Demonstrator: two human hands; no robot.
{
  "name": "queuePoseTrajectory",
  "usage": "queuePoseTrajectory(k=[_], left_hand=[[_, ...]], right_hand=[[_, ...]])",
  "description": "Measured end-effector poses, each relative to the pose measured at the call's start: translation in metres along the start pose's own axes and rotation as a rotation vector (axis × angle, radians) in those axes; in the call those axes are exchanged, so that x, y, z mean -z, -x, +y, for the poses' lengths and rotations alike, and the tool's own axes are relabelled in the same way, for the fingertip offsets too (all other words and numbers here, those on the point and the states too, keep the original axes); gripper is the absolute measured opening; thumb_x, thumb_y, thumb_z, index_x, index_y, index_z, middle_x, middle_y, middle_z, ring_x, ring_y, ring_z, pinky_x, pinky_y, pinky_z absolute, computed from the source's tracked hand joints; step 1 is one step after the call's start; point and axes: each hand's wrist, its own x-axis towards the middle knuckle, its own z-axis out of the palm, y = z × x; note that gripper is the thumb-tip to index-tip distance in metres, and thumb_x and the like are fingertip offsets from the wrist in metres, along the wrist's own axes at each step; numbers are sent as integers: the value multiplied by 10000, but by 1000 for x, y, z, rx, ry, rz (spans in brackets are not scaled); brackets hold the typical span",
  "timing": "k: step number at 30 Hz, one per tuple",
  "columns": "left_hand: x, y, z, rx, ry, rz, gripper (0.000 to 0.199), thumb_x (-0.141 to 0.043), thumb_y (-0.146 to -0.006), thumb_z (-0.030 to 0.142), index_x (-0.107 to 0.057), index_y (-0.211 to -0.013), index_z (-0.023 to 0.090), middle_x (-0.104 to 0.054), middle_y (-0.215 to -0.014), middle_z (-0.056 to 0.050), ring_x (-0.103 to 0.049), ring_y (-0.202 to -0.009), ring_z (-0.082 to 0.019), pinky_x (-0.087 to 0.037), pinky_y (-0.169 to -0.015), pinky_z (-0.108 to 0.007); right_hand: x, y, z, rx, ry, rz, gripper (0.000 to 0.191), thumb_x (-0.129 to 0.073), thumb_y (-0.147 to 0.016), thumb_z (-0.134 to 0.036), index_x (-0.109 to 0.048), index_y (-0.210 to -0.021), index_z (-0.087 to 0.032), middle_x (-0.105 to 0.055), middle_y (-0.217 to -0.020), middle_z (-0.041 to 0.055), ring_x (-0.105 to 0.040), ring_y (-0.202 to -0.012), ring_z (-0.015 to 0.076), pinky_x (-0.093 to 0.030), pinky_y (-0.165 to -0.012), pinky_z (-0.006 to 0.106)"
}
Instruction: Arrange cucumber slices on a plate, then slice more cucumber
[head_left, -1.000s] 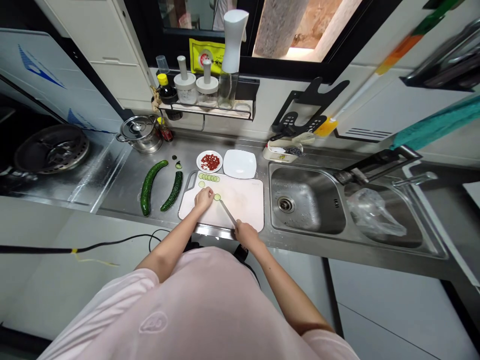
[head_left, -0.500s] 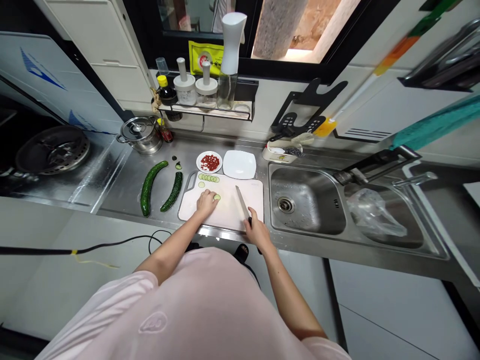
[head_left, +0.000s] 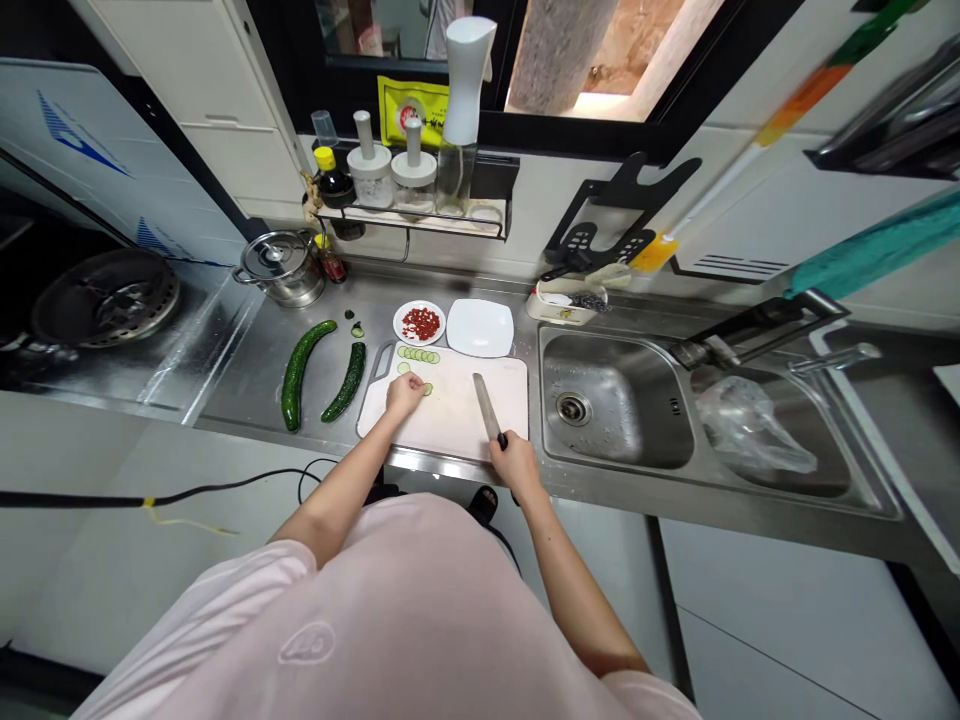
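Observation:
My left hand (head_left: 405, 394) is over the left part of the white cutting board (head_left: 450, 425), its fingers pinched at the edge of a cucumber slice (head_left: 428, 389). Under my right hand (head_left: 516, 464) the black handle of a kitchen knife (head_left: 487, 408) is gripped, its blade lying flat over the board and pointing away from me. A row of overlapping cucumber slices (head_left: 418, 355) lies along the board's far left edge, with a single slice (head_left: 404, 368) just below it. Left of the board rest a cut cucumber (head_left: 346, 384) and a longer whole cucumber (head_left: 297, 380).
Behind the board stand a small plate of chopped red pieces (head_left: 420, 323) and a white square dish (head_left: 481, 328). To the right is a steel sink (head_left: 615, 400); a lidded pot (head_left: 283, 268) stands back left. A rack (head_left: 420, 222) holds jars and bottles above the counter.
My left hand has shifted slightly left and away from me, with the cucumber slice now a little farther left. The knife blade looks turned flatter; my right hand has dropped slightly.

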Motion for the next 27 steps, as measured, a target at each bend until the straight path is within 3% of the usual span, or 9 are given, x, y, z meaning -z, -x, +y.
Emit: queuePoseTrajectory(k=[6, 11, 27], left_hand=[[16, -21, -19, 90, 105, 141, 179, -673, -676, 313, -633, -778, 171, -636, -715, 5, -551, -628, -107, -384, -596, -213], [22, -33, -27, 115, 62, 200, 153, -652, -681, 291, -642, -785, 179, -637, -720, 17, -547, -638, -99, -387, -612, -204], [27, -28, -19, 67, -223, 199, 208, -549, -769, 250, -663, -938, 209, -669, -814, -26, -586, -776, -160, -407, -744, -256]], right_hand=[[0, 0, 0, 26, 55, -12, 316, -374, -894, -348, -609, -960, -147, -671, -904, 124, -621, -852, 209, -361, -666, 251], [3, 2, -3, 16, 111, -38, 404, -293, -935, -434, -569, -1044, -160, -668, -904, 127, -625, -847, 240, -380, -679, 286], [4, 1, -5, -38, 89, -77, 495, -249, -957, -489, -570, -1111, -145, -647, -983, 150, -607, -941, 230, -388, -774, 290]])
